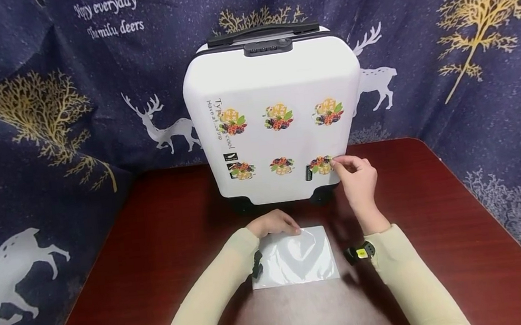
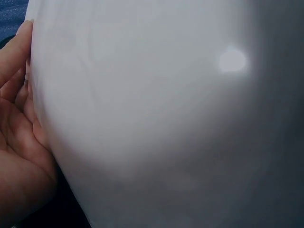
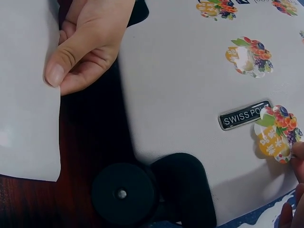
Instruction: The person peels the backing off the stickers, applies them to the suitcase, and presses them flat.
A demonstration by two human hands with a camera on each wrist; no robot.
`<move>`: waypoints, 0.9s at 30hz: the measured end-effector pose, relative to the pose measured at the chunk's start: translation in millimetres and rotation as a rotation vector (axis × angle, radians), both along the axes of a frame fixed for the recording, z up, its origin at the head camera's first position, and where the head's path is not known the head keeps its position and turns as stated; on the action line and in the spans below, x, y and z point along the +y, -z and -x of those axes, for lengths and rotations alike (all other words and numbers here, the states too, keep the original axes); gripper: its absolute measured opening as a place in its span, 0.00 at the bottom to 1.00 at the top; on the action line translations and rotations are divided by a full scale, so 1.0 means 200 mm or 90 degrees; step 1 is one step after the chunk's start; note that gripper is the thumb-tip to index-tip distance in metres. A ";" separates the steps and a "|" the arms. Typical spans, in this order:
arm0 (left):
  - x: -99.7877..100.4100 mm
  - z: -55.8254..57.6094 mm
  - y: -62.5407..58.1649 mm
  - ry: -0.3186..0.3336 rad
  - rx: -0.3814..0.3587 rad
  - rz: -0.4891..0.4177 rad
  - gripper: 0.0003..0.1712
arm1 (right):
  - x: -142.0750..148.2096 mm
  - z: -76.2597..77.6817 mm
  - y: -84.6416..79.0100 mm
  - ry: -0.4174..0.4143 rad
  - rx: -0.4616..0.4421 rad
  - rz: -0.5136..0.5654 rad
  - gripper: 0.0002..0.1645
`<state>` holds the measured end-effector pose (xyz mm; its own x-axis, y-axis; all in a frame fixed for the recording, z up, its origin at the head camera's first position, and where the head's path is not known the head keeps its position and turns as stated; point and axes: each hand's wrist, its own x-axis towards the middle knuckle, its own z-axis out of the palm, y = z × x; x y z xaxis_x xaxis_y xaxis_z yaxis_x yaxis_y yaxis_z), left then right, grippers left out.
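Observation:
My right hand (image 1: 359, 179) pinches the edge of a fruit-patterned sticker (image 1: 320, 165) at the lower right of a white suitcase (image 1: 275, 71). In the right wrist view this sticker (image 3: 274, 142) overlaps the end of a dark name badge (image 3: 240, 116), and a shadow shows under its edge. Below the suitcase, my left hand (image 1: 274, 223) grips the top edge of a glossy white sheet (image 1: 295, 265) between thumb and fingers. The sheet (image 2: 142, 95) fills most of the left wrist view. Several similar stickers (image 1: 278, 117) sit in two rows on the suitcase front.
The suitcase stands upright on a dark red table (image 1: 173, 235), its black wheels (image 1: 323, 195) toward me. A black handle (image 1: 263, 33) and a combination lock (image 1: 268, 47) are on top. A dark blue cloth (image 1: 159, 62) with deer and trees hangs behind.

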<state>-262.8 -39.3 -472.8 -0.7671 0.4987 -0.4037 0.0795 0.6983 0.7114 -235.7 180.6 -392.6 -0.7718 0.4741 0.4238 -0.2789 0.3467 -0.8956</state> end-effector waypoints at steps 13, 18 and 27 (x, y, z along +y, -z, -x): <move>0.00 0.02 0.01 0.017 0.011 -0.014 0.13 | -0.02 0.00 -0.01 0.024 0.036 -0.009 0.09; -0.01 0.01 0.02 0.013 0.007 -0.019 0.13 | -0.02 0.00 0.00 0.015 0.043 -0.012 0.09; -0.01 0.00 0.00 0.008 0.000 -0.016 0.14 | -0.01 0.01 0.01 0.003 0.065 -0.008 0.07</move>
<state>-263.3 -40.4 -473.7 -0.7604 0.5183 -0.3914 0.0884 0.6796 0.7283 -238.3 177.9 -393.9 -0.7221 0.4710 0.5066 -0.3675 0.3593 -0.8578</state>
